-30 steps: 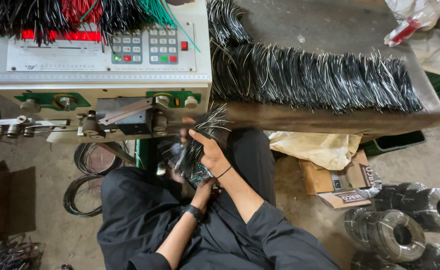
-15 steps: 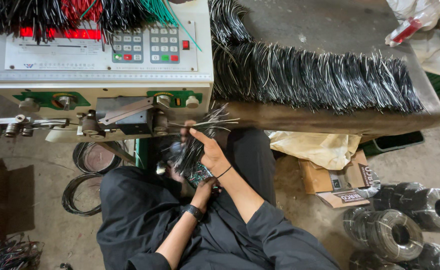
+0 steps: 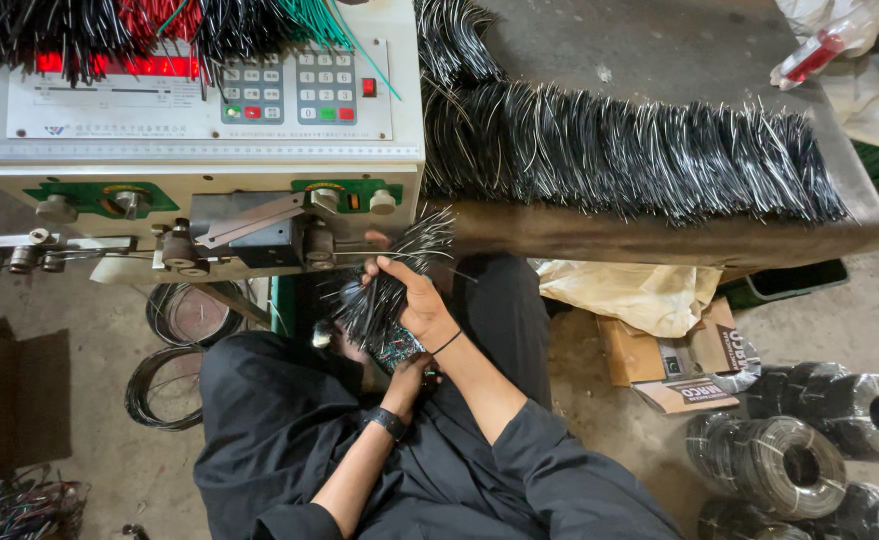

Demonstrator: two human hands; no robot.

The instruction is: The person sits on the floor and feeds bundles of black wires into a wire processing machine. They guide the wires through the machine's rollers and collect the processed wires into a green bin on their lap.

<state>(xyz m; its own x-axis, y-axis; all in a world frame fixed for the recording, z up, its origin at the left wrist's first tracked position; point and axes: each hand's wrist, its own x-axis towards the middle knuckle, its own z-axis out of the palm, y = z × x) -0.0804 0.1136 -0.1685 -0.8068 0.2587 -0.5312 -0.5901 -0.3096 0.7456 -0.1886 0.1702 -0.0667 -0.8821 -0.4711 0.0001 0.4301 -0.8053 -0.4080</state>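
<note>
At the far left, the feed rollers (image 3: 19,258) of the wire-cutting machine (image 3: 194,150) stand well apart from both hands, and the machine's outlet (image 3: 344,245) lies just to the left of the upper fingers. The left hand (image 3: 411,372) sits low, over the person's lap, its fingers curled at the lower end of the bundle of cut black wires (image 3: 387,290); whether they truly clench the strands or only steady them cannot be told, since the bundle and the other arm cover them. A dark wristband (image 3: 389,423) marks that forearm.

The right hand (image 3: 411,295) is the nearer one to the outlet. Its fingers are wrapped around the bundle at mid-length, grasping it, with the thumb laid across the strands. The bundle's long axis runs on a slant: the lower end points down and left toward the lap, the upper end fans up and right past the fingertips, its stripped tips spreading close under the edge of the table (image 3: 659,240).

Farther right, beyond the fingers, a long row of finished black wires (image 3: 639,150) lies across the table, and wire coils (image 3: 769,465) rest on the floor.
</note>
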